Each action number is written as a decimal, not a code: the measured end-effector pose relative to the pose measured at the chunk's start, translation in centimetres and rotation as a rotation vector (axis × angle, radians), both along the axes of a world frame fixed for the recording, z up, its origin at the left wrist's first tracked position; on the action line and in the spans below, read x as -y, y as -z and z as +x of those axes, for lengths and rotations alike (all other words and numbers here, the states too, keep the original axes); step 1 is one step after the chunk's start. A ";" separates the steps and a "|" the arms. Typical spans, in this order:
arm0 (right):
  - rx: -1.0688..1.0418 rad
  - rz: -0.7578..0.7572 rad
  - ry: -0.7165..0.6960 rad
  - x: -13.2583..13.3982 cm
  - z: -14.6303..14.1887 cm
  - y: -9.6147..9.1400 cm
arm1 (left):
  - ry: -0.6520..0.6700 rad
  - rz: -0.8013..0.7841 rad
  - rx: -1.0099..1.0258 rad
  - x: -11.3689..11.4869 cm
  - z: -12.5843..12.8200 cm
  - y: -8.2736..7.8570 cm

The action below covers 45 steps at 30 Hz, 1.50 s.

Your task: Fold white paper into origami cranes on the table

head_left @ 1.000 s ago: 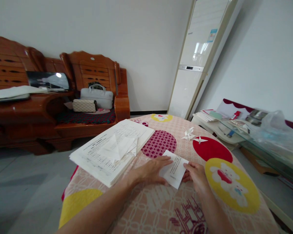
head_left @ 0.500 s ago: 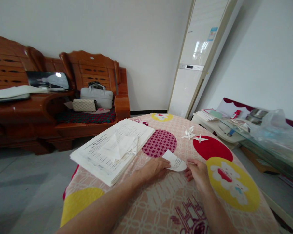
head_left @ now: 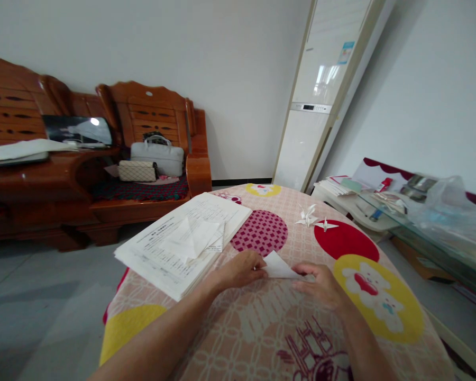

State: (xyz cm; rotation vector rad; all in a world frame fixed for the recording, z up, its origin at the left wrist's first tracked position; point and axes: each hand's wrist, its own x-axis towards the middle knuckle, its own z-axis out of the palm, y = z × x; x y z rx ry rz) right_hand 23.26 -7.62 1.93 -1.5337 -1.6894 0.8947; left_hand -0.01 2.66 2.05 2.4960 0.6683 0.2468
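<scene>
Between my two hands is a small folded piece of white paper (head_left: 278, 266), its plain side up and coming to a point at the far end. My left hand (head_left: 244, 269) pinches its left corner, and my right hand (head_left: 318, 281) grips the right corner. Beyond my hands lie two folded white paper cranes (head_left: 307, 216), one of them at the edge of a red circle on the cloth. To the left, a stack of printed sheets (head_left: 154, 264) bears several loose folded paper pieces (head_left: 192, 238).
The round table has a patterned pink tablecloth (head_left: 222, 338). A glass-topped stand (head_left: 408, 233) with a plastic bag (head_left: 444, 206) and papers is on the right. Behind stand a wooden sofa (head_left: 198, 172) with bags and a tall white air conditioner (head_left: 301, 143).
The paper's printed text, visible earlier, no longer shows; a plain white face is up now. My right hand has shifted slightly left and down, and my left hand slightly left.
</scene>
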 end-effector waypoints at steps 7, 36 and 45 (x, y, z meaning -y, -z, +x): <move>0.108 -0.068 -0.075 -0.2 -0.7 1.1 | 0.074 -0.131 -0.030 -0.1 -1.2 -0.4; 0.532 -0.098 0.375 -1.2 -2.7 2.7 | -0.521 0.085 -0.196 0.1 0.5 0.9; 0.511 -0.099 0.384 -1.2 -2.6 3.1 | -0.515 0.077 -0.220 0.0 0.5 0.9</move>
